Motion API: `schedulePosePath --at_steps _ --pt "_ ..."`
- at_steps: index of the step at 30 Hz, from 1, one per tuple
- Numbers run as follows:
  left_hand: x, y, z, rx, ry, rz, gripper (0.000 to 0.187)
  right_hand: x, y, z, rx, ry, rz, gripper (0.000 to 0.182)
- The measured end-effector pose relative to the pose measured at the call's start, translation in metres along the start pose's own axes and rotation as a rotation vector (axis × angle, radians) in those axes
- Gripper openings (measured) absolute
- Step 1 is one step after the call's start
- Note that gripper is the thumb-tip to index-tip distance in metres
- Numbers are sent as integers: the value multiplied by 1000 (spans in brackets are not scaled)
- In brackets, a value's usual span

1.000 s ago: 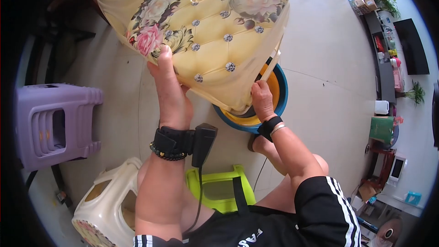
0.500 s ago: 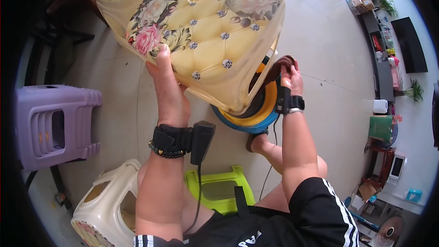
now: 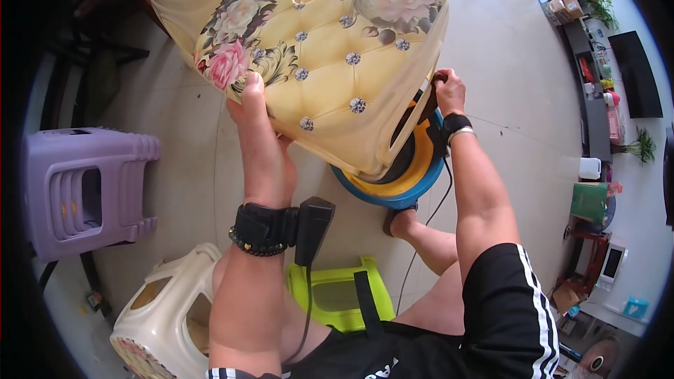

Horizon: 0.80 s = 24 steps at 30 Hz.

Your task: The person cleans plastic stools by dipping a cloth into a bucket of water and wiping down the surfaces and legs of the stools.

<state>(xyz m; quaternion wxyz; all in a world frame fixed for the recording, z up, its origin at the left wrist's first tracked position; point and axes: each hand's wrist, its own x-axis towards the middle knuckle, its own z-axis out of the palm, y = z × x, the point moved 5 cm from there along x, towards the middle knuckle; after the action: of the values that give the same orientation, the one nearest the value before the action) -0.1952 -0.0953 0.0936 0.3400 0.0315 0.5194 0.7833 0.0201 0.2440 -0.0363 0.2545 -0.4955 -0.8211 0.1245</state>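
Observation:
A cream-yellow plastic stool point(image 3: 326, 63) with a printed flower and tufted top is held up, tilted, in front of me. My left hand point(image 3: 260, 133) grips its near edge, thumb on the top and fingers underneath. On the stool's right side, my right hand point(image 3: 451, 91) is closed around a brown cloth point(image 3: 422, 107) at the open side between the legs. Most of the cloth is hidden by the stool. Below, a blue basin point(image 3: 404, 202) stands on the floor with a yellow basin point(image 3: 423, 151) inside it, partly covered by the stool.
Stacked purple stools point(image 3: 67, 189) stand at the left. A cream stool point(image 3: 165, 309) lies on its side near my left leg, and a green stool point(image 3: 340, 295) is beneath me. Along the right wall are a television point(image 3: 635, 74), a plant point(image 3: 639, 146) and a fan point(image 3: 599, 358).
My right hand, with the brown cloth, has moved slightly up and turned, its fingers now closer to the stool's side. The stool and left hand have barely shifted.

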Motion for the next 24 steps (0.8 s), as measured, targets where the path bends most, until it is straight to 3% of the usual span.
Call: schedulePosePath --at_steps 3,8,12,19,22,24 --pt "2 -2 -3 -13 -3 -8 68 7 -8 5 -59 -142 70 11" --pt "11 -6 -6 -64 -15 -21 67 -64 -29 2 -95 -69 -94 12" --pt "-9 5 3 21 -47 -12 65 -36 -25 3 -31 -4 25 13" --pt "-16 -5 6 118 93 80 71 13 -23 47 -90 -225 310 14" --pt "-14 -5 9 106 37 51 72 23 -10 50 -27 -117 430 14" --pt "-14 -4 11 108 3 50 72 36 -5 50 -18 -179 348 14"
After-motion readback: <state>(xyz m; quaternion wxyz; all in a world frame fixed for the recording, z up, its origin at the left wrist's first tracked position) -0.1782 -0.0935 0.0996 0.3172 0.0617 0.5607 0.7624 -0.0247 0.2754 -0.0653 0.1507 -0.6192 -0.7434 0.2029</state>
